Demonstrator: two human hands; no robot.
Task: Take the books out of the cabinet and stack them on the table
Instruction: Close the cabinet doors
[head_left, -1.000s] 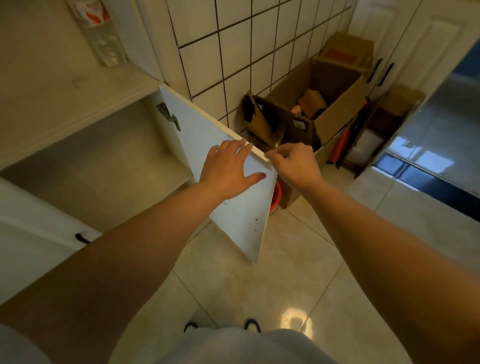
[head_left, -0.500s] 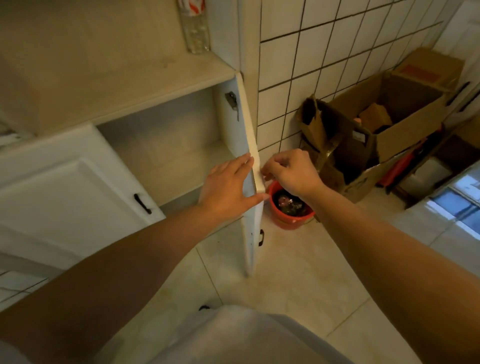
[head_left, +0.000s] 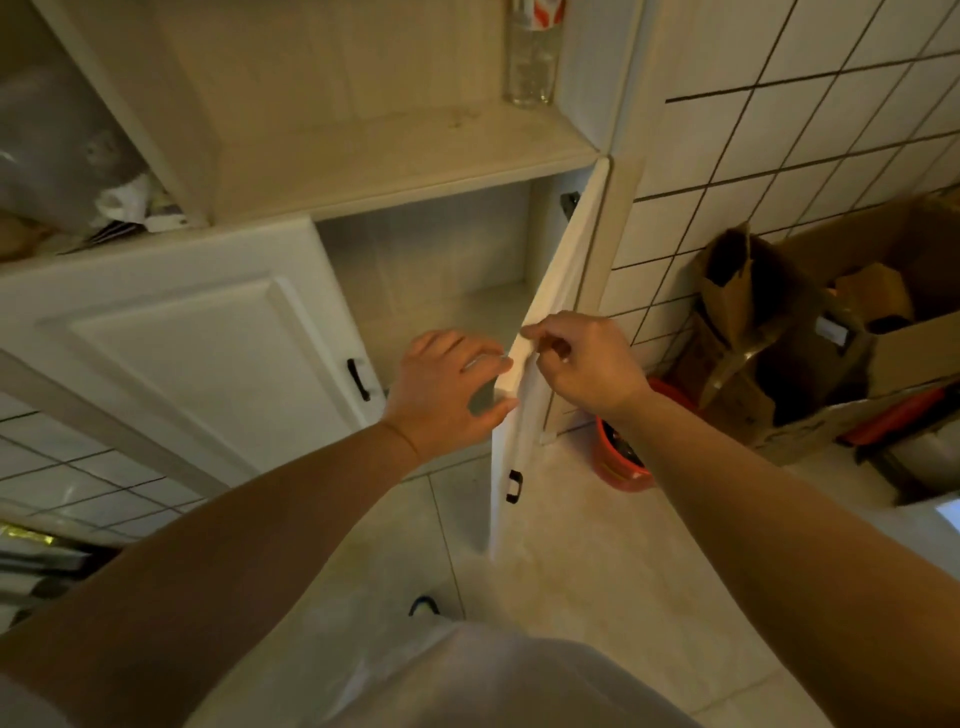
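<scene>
The white cabinet door (head_left: 558, 270) stands open, seen nearly edge-on, with a black handle (head_left: 514, 486) low on its outer face. My left hand (head_left: 441, 395) rests against the door's inner side near its free top corner, fingers spread and fairly straight. My right hand (head_left: 587, 364) pinches the door's top edge from the outer side, fingers curled. The open compartment (head_left: 441, 291) behind the door shows a bare shelf. No books are in view.
A closed white door (head_left: 208, 353) sits left of the open compartment. A clear bottle (head_left: 532, 57) stands on the shelf above. Plastic bags (head_left: 78, 171) fill the upper left niche. A red bucket (head_left: 618, 462) and cardboard boxes (head_left: 831, 353) stand by the tiled wall, right.
The door has swung from wide open to nearly edge-on toward the cabinet, both hands staying on it. The view has turned left, so more of the cabinet front shows.
</scene>
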